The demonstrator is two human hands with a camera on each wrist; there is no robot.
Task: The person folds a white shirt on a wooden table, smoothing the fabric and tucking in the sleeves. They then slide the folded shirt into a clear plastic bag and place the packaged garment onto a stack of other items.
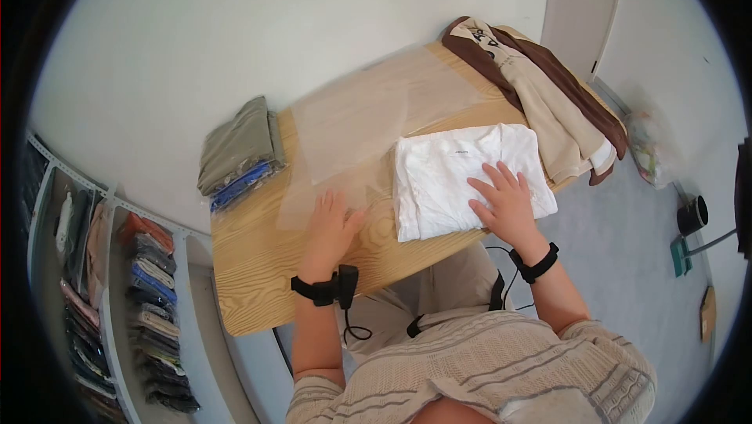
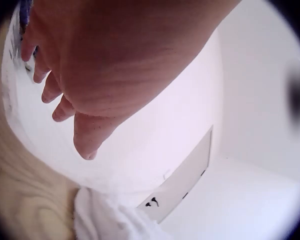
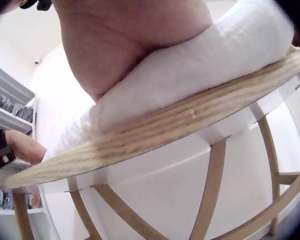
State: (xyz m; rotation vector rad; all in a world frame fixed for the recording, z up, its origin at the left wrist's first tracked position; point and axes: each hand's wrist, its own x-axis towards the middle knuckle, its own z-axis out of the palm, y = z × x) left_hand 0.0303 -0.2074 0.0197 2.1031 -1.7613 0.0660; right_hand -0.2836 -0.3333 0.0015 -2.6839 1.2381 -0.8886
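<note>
A folded white shirt [image 1: 439, 185] lies on the wooden table [image 1: 258, 287], its small neck print facing up. My right hand [image 1: 504, 204] rests on the shirt's right part with spread fingers. In the right wrist view the palm presses into the white cloth [image 3: 185, 75] at the table edge. To the left, my left hand [image 1: 329, 232] is over the near end of a clear plastic bag [image 1: 345, 130] that lies flat, its fingers extended. The left wrist view shows the left thumb [image 2: 87, 140] and fingers apart, holding nothing.
A bagged olive garment [image 1: 243, 146] with a blue item beneath sits at the table's left end. A brown and beige sweatshirt [image 1: 533, 87] covers the right end, its sleeves over the edge. Shelves of packed clothes [image 1: 153, 267] stand left; a black bin [image 1: 692, 215] is on the floor right.
</note>
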